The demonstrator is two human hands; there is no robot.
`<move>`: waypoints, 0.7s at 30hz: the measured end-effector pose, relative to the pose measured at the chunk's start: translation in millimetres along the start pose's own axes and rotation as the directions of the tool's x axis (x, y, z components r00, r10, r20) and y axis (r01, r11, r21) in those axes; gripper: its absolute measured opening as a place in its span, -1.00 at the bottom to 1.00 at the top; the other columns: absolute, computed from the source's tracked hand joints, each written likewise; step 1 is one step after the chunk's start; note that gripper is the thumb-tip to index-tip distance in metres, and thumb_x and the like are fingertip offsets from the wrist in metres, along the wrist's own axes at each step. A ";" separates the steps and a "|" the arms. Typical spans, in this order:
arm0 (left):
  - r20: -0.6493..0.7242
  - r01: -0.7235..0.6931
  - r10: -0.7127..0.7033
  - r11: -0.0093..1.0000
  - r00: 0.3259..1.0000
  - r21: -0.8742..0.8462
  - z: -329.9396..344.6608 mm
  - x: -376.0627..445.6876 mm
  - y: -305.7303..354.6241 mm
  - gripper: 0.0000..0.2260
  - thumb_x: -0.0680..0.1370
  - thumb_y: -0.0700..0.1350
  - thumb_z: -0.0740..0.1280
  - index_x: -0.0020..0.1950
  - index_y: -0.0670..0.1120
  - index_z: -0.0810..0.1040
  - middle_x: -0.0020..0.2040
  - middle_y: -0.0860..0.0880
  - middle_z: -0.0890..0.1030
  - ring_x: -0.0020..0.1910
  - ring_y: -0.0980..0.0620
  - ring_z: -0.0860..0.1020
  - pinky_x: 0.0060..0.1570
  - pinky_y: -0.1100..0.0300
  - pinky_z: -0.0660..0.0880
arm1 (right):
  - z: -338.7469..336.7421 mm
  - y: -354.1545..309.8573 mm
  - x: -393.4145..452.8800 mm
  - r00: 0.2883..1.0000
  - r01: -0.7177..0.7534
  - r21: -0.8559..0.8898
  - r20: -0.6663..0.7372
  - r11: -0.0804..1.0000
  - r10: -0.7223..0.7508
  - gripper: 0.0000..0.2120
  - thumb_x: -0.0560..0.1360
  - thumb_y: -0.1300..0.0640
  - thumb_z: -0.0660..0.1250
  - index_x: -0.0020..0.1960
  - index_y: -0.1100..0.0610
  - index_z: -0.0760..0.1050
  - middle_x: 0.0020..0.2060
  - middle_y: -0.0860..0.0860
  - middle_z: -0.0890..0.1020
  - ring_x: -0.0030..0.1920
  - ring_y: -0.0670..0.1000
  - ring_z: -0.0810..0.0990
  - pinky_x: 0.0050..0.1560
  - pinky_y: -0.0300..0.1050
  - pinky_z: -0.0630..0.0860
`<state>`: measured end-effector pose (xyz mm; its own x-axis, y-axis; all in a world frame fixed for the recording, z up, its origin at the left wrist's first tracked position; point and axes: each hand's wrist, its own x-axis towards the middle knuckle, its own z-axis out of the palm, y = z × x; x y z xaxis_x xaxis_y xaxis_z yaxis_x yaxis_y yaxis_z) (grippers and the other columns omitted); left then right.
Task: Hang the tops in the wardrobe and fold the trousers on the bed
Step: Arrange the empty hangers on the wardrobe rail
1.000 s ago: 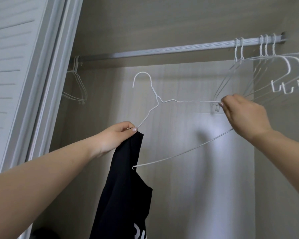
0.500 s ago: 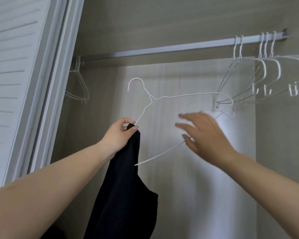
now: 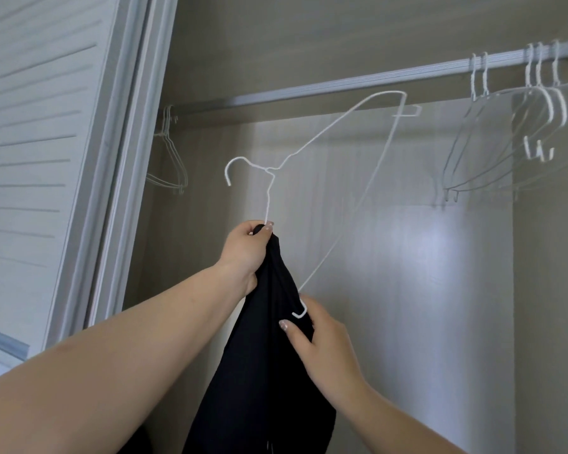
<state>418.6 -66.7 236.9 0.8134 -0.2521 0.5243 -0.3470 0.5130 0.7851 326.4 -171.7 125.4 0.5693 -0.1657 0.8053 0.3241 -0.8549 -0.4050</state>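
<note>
A black top hangs down in front of the open wardrobe. My left hand grips its upper edge together with one arm of a white wire hanger, which is tilted steeply with its far end up near the rail. My right hand pinches the black fabric just below the hanger's lower hooked end. The hanger's hook points left, away from the rail.
Several empty white hangers hang at the right end of the rail, and a few more hangers at the left end. The sliding door frame stands close on the left. The wardrobe's pale back wall is behind the top.
My right hand let go of the hanger's right end, dropped and took hold of the black top. The hanger swung from level to steeply tilted, with its free end rising.
</note>
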 end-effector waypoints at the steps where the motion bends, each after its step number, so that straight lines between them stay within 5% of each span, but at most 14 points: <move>1: -0.032 0.021 -0.021 1.000 0.999 0.001 -2.8 2.1 -0.5 -0.81 0.62 -0.12 0.25 -0.18 -0.13 0.46 -0.32 -0.08 0.44 -0.38 -0.03 0.43 -0.26 0.13 0.45 | 1.7 0.3 -1.7 0.999 -0.005 0.032 -0.039 0.999 0.006 -0.75 0.52 0.02 0.31 0.19 -0.14 0.47 -0.09 -0.26 0.63 -0.08 -0.24 0.59 -0.06 -0.33 0.50; 7: -0.203 0.035 -0.037 0.999 0.978 -0.013 -12.1 6.9 -14.7 -0.76 0.63 -0.14 0.21 -0.25 -0.11 0.39 -0.30 -0.07 0.41 -0.31 -0.04 0.39 -0.16 0.08 0.44 | 7.2 4.6 -10.9 0.996 0.018 0.034 -0.090 0.999 -0.015 -0.89 0.54 -0.01 0.28 -0.03 -0.05 0.58 -0.26 -0.08 0.65 -0.25 -0.07 0.60 -0.22 -0.20 0.51; 11: -0.272 0.025 -0.020 1.000 0.962 0.017 -11.5 7.4 -23.1 -0.66 0.63 -0.14 0.19 -0.34 -0.04 0.25 -0.38 -0.02 0.27 -0.39 0.01 0.25 -0.30 0.19 0.30 | 15.4 1.6 -19.0 0.993 0.121 -0.041 -0.006 0.992 -0.121 -0.72 0.54 -0.08 0.25 -0.34 -0.15 0.38 -0.50 -0.14 0.44 -0.47 -0.10 0.40 -0.43 -0.31 0.26; 16: -0.137 -0.080 0.097 0.989 0.986 0.121 -18.5 3.1 -24.5 -0.86 0.62 -0.08 0.23 -0.13 -0.06 0.47 -0.19 -0.04 0.49 -0.18 -0.02 0.45 -0.07 0.05 0.47 | 0.5 14.3 -11.5 0.994 0.114 -0.106 0.011 0.988 -0.113 -0.69 0.48 -0.24 0.17 -0.21 -0.04 0.48 -0.42 -0.09 0.56 -0.39 -0.09 0.52 -0.33 -0.18 0.44; 21: 0.052 -0.278 0.281 0.871 0.958 0.404 -38.0 1.3 -25.5 -0.90 0.58 -0.06 0.30 -0.12 0.02 0.56 -0.17 0.09 0.56 -0.17 0.12 0.50 -0.09 0.26 0.45 | -30.8 33.0 -2.2 0.988 0.110 -0.235 0.132 0.966 -0.081 -0.56 0.39 -0.38 0.14 -0.23 0.00 0.42 -0.41 0.03 0.56 -0.39 -0.03 0.54 -0.31 -0.09 0.46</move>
<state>446.3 -48.9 205.0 0.6571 -0.1402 0.7406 -0.7173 0.1856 0.6716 312.5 -214.7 123.6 0.6362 -0.0299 0.7710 0.1981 -0.9594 -0.2007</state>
